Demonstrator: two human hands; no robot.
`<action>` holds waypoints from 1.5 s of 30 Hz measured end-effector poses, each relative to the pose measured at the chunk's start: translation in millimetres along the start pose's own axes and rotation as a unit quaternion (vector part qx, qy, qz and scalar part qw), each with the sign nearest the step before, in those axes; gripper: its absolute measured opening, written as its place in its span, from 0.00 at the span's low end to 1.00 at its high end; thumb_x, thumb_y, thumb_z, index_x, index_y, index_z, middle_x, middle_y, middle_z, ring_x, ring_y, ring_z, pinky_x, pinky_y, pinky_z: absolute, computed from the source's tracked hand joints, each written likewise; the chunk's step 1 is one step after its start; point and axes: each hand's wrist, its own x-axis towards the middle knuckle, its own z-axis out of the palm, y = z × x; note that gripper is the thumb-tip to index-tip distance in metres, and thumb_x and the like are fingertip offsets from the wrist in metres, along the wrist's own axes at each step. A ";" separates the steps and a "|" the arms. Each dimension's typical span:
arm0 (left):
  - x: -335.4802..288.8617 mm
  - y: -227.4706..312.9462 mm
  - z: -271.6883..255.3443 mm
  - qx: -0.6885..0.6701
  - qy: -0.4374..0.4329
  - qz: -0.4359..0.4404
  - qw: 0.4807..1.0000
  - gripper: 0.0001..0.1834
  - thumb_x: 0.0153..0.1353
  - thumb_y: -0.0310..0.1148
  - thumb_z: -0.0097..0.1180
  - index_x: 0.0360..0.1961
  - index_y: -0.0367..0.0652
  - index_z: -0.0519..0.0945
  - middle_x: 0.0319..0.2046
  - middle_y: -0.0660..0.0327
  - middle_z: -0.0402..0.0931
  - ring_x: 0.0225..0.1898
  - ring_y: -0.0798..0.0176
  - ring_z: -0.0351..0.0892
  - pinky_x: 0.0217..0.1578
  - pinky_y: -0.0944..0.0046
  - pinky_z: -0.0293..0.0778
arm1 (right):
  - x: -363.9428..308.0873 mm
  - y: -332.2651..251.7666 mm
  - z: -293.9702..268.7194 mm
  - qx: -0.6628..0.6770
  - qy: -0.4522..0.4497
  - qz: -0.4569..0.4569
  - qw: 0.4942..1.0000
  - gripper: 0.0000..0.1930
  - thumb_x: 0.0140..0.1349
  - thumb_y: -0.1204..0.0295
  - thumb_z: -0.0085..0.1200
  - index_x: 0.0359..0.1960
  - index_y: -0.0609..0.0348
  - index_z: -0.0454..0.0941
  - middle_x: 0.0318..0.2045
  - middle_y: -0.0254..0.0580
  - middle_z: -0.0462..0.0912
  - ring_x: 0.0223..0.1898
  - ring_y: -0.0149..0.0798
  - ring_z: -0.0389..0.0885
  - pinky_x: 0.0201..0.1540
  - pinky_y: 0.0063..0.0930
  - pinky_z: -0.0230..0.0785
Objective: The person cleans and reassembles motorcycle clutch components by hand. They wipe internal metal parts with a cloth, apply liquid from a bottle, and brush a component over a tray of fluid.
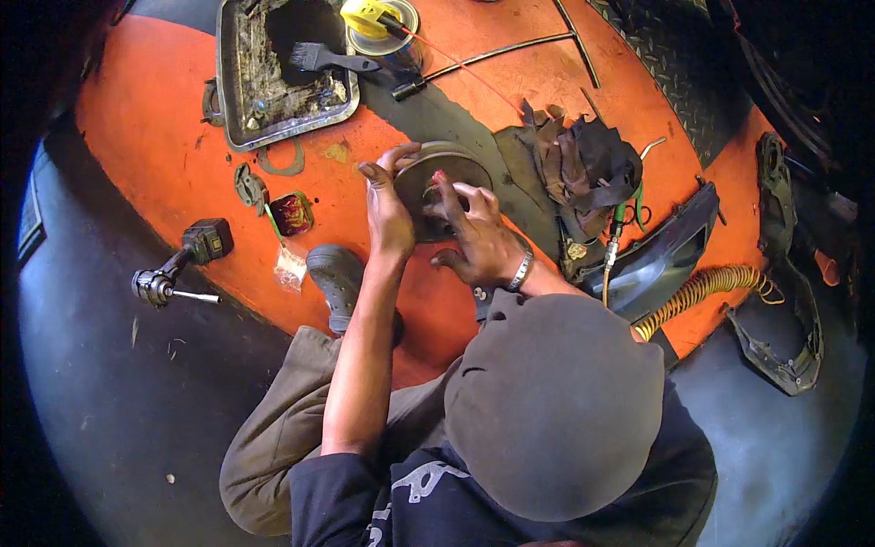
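A round, dark, dish-shaped metal part [467,170] with a raised rim is tilted up in front of me. My left hand [390,214] supports it at the left rim, thumb up and fingers curled over the edge. Over its hollow face is my right hand [481,239], fingers bent and apart. Red grease [441,179] coats a fingertip of that hand; whether it touches the part's centre I cannot tell. To the left, a small open container [292,214] holds red grease, beside a little clear plastic bag [291,267].
A dirty tray [234,118] with a brush [330,59] stands far left, beside a tin [397,50]. Left lies a cordless impact wrench [187,260]. Rags [588,169], an air blow gun [618,219], a yellow coiled hose [702,296] and a dark plastic panel [661,255] lie right.
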 end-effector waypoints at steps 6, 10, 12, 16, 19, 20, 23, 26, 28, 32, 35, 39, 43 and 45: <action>14.5 -2.3 12.7 -0.095 0.038 -0.051 0.993 0.49 0.63 0.73 0.15 0.56 0.39 0.70 0.39 0.60 0.75 0.46 0.62 0.72 0.56 0.59 0.64 | -13.5 14.3 -24.3 0.514 0.148 0.147 0.832 0.34 0.72 0.44 0.25 0.67 0.59 0.56 0.50 0.48 0.80 0.57 0.45 0.72 0.63 0.38 0.55; 23.0 -15.1 5.3 -0.097 0.036 -0.059 0.993 0.47 0.64 0.72 0.15 0.56 0.41 0.69 0.38 0.59 0.76 0.45 0.61 0.74 0.55 0.58 0.66 | -22.9 15.7 -51.5 0.798 0.153 0.218 0.540 0.35 0.70 0.39 0.25 0.69 0.48 0.55 0.61 0.63 0.69 0.63 0.48 0.68 0.63 0.39 0.57; 28.6 -19.0 -1.3 -0.104 0.034 -0.065 0.992 0.46 0.64 0.70 0.15 0.56 0.41 0.69 0.39 0.57 0.75 0.46 0.60 0.74 0.54 0.58 0.68 | -21.1 19.1 -56.4 0.796 0.151 0.212 0.547 0.36 0.70 0.39 0.26 0.70 0.48 0.53 0.61 0.62 0.69 0.63 0.48 0.67 0.63 0.40 0.56; 41.9 -47.4 -13.3 -0.067 0.071 -0.047 0.994 0.40 0.70 0.64 0.19 0.52 0.40 0.72 0.41 0.52 0.76 0.46 0.55 0.76 0.51 0.56 0.70 | -0.3 17.7 -58.8 0.709 0.101 0.204 0.668 0.38 0.69 0.39 0.26 0.69 0.54 0.56 0.63 0.57 0.67 0.64 0.45 0.65 0.65 0.40 0.54; 53.4 -53.0 3.6 -0.004 0.079 -0.036 0.996 0.39 0.70 0.64 0.21 0.51 0.41 0.73 0.40 0.54 0.77 0.46 0.57 0.75 0.52 0.58 0.70 | 19.4 26.6 -68.6 0.502 0.013 0.080 0.861 0.35 0.71 0.43 0.27 0.66 0.59 0.62 0.62 0.48 0.70 0.64 0.43 0.65 0.67 0.38 0.52; 61.3 -38.8 5.9 0.035 0.079 -0.028 0.996 0.37 0.71 0.62 0.23 0.51 0.41 0.73 0.41 0.53 0.77 0.46 0.56 0.76 0.51 0.58 0.70 | 41.6 26.2 -72.1 0.415 -0.001 0.014 0.910 0.34 0.71 0.45 0.31 0.65 0.60 0.64 0.62 0.49 0.70 0.64 0.45 0.65 0.67 0.39 0.52; 41.2 -52.6 -9.5 0.100 0.144 -0.011 0.985 0.24 0.71 0.50 0.39 0.50 0.39 0.73 0.42 0.47 0.78 0.46 0.50 0.79 0.48 0.55 0.72 | 93.5 -1.6 -50.1 0.167 -0.057 -0.120 0.977 0.29 0.69 0.53 0.43 0.62 0.63 0.67 0.61 0.52 0.70 0.64 0.52 0.65 0.67 0.42 0.54; 27.9 -24.4 -11.6 0.097 0.199 0.003 0.975 0.12 0.68 0.36 0.46 0.44 0.38 0.74 0.39 0.45 0.78 0.44 0.41 0.75 0.45 0.47 0.69 | 136.0 -8.9 -38.4 0.121 -0.050 -0.168 0.977 0.27 0.66 0.58 0.49 0.63 0.61 0.67 0.58 0.53 0.72 0.59 0.55 0.68 0.64 0.44 0.58; 13.7 -15.8 -39.2 0.257 0.314 0.149 0.902 0.10 0.61 0.31 0.55 0.43 0.40 0.75 0.38 0.52 0.77 0.42 0.49 0.73 0.45 0.51 0.66 | 161.1 -18.4 -29.4 0.059 -0.077 -0.182 0.979 0.27 0.65 0.58 0.50 0.64 0.55 0.66 0.54 0.54 0.72 0.56 0.56 0.68 0.61 0.46 0.60; -10.0 -24.8 -111.7 0.408 0.482 0.136 0.764 0.28 0.54 0.40 0.65 0.53 0.39 0.70 0.51 0.49 0.70 0.53 0.44 0.67 0.55 0.48 0.61 | 192.1 -27.5 32.5 -0.172 -0.243 -0.265 0.917 0.36 0.63 0.42 0.45 0.68 0.48 0.61 0.55 0.55 0.69 0.56 0.53 0.67 0.57 0.45 0.60; -21.7 -52.6 -155.7 0.403 0.388 0.010 0.829 0.38 0.53 0.42 0.67 0.61 0.38 0.65 0.55 0.47 0.67 0.59 0.42 0.64 0.60 0.48 0.58 | 204.0 -9.9 98.6 -0.236 -0.277 -0.344 0.866 0.38 0.61 0.40 0.46 0.67 0.50 0.64 0.54 0.53 0.70 0.54 0.51 0.68 0.56 0.44 0.60; -16.7 -61.1 -172.8 0.342 0.330 -0.079 0.876 0.46 0.50 0.47 0.70 0.66 0.41 0.61 0.56 0.44 0.65 0.59 0.38 0.63 0.58 0.44 0.62 | 208.4 -18.4 118.2 -0.299 -0.319 -0.351 0.828 0.40 0.59 0.35 0.44 0.67 0.48 0.64 0.57 0.47 0.69 0.58 0.46 0.65 0.57 0.40 0.57; -8.0 -68.0 -170.5 0.401 0.311 -0.114 0.854 0.50 0.47 0.52 0.71 0.67 0.43 0.60 0.58 0.43 0.62 0.58 0.38 0.63 0.56 0.43 0.66 | 202.1 -14.7 117.0 -0.340 -0.294 -0.366 0.815 0.42 0.56 0.34 0.46 0.68 0.45 0.63 0.61 0.41 0.68 0.60 0.40 0.63 0.59 0.36 0.54; -7.6 -73.6 -170.4 0.390 0.321 -0.109 0.856 0.49 0.46 0.53 0.70 0.66 0.43 0.62 0.57 0.44 0.64 0.58 0.40 0.62 0.57 0.45 0.64 | 200.3 -14.6 113.6 -0.349 -0.305 -0.356 0.811 0.44 0.55 0.34 0.47 0.69 0.45 0.60 0.62 0.41 0.67 0.61 0.41 0.63 0.60 0.37 0.54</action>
